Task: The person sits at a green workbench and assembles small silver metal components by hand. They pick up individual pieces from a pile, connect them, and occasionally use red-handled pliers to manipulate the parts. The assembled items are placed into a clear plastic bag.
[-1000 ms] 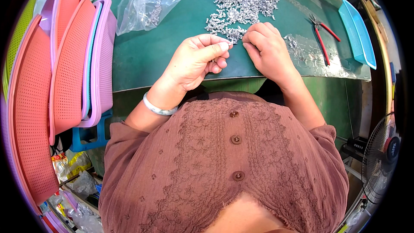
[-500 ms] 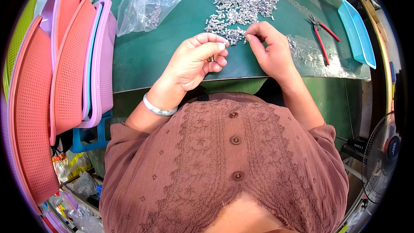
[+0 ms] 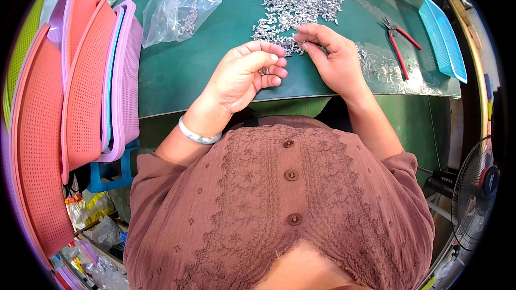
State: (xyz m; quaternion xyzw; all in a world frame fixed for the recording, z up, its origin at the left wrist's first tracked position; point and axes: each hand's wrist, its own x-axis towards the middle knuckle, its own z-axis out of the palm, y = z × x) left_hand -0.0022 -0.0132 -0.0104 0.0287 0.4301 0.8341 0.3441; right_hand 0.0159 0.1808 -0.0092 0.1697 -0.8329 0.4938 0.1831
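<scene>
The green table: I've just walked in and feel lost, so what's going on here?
The person's left hand is curled around something small and shiny, just short of a pile of small metal pieces on the green table. The right hand is over the pile's near edge; whether it grips a piece can't be told. A plastic bag with similar-looking pieces lies to the left, red-handled pliers to the right.

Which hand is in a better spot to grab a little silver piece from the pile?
Probably the right hand: its fingertips are at the near edge of the pile of small silver pieces. The left hand is farther left, its fingers curled, seemingly around something small and shiny.
</scene>
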